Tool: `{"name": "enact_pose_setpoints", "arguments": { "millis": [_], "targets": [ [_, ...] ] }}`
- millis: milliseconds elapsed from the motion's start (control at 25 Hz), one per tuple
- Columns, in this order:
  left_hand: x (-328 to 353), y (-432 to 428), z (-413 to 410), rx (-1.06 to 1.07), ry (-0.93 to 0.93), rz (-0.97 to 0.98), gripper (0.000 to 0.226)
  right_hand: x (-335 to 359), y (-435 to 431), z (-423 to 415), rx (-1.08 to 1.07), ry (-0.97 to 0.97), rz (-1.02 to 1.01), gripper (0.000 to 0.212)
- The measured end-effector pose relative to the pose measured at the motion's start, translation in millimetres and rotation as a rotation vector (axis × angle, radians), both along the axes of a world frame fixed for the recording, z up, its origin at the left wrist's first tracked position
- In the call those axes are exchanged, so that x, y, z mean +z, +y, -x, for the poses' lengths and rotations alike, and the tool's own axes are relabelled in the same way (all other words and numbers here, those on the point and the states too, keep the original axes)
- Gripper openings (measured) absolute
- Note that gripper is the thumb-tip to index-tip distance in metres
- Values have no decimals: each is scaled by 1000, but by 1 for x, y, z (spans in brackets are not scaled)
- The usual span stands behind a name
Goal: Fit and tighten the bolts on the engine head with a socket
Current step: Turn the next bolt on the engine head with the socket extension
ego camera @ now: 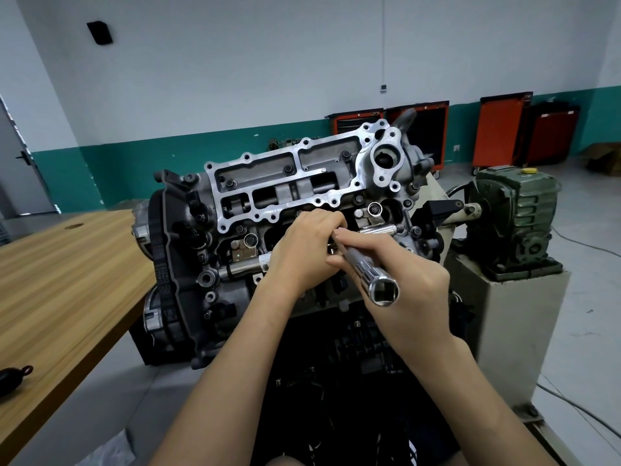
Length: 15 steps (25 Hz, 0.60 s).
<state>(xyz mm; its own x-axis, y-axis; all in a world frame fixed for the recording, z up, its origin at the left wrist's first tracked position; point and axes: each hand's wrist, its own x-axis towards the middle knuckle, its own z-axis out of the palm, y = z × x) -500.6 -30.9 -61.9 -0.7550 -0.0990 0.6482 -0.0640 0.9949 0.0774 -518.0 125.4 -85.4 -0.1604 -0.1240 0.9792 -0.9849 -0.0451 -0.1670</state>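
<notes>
right grip (403, 274): holds long chrome tubular socket (368, 272), open hex end toward camera | left grip (302, 253): curled round its far end | grey cast-metal engine head (268, 183): beneath both, beside wooden desk (67, 280)

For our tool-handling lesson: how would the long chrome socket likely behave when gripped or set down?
The socket looks like polished metal, so probably stiff and heavy. Its round, smooth body may roll on the wooden table and feel slippery.

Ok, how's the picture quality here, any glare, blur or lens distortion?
Head view: the wide-angle lens bows the edge of the wooden table and the walls near the borders; light is soft and even, shadows faint; bright glare on the rim of the chrome socket and the machined top of the engine head; centre fairly sharp, orange tool cabinets behind look softer.
</notes>
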Motion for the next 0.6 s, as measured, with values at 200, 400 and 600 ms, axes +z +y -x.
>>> {"name": "enact_pose_setpoints", "arguments": {
  "millis": [200, 400, 600],
  "targets": [
    [3, 0, 1, 6, -22, -4, 21, -8, -2, -7, 57, -20, -1, 31],
    [2, 1, -1, 6, -33, 5, 29, -2, -1, -1, 13, -23, 31, 30],
    [6, 1, 5, 92, -85, -4, 13, -7, -2, -7, 80, 3, -35, 29]
  ]
}}
